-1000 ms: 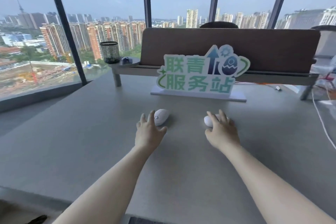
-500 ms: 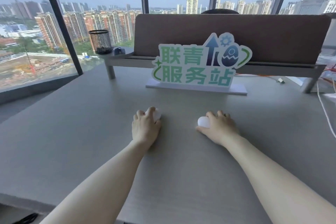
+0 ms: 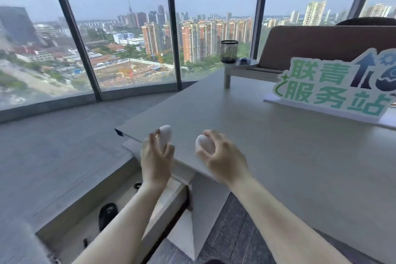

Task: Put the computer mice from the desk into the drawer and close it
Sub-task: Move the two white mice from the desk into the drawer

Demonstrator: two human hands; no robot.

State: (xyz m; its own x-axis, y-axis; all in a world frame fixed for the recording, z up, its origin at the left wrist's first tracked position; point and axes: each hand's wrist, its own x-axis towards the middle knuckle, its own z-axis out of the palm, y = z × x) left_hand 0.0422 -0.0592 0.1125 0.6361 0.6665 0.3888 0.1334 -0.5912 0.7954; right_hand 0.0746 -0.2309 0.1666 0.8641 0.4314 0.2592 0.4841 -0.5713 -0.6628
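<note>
My left hand (image 3: 155, 161) grips a white computer mouse (image 3: 164, 135), held up over the left front corner of the grey desk (image 3: 278, 146). My right hand (image 3: 222, 156) grips a second white mouse (image 3: 203, 142) just above the desk's front edge. Below the desk's left end an open pale drawer (image 3: 64, 221) shows, with a black object (image 3: 107, 214) lying inside it. My left forearm crosses over the drawer.
A green and white sign (image 3: 334, 90) stands at the right on the desk. A black mesh pen cup (image 3: 229, 51) sits on a raised shelf (image 3: 244, 66) before a brown divider panel (image 3: 321, 43). Glass windows (image 3: 128, 28) curve round the left.
Both hands have lifted the mice off the desk and carried them left to its corner. My view has swung left and down, and the open drawer has come into sight.
</note>
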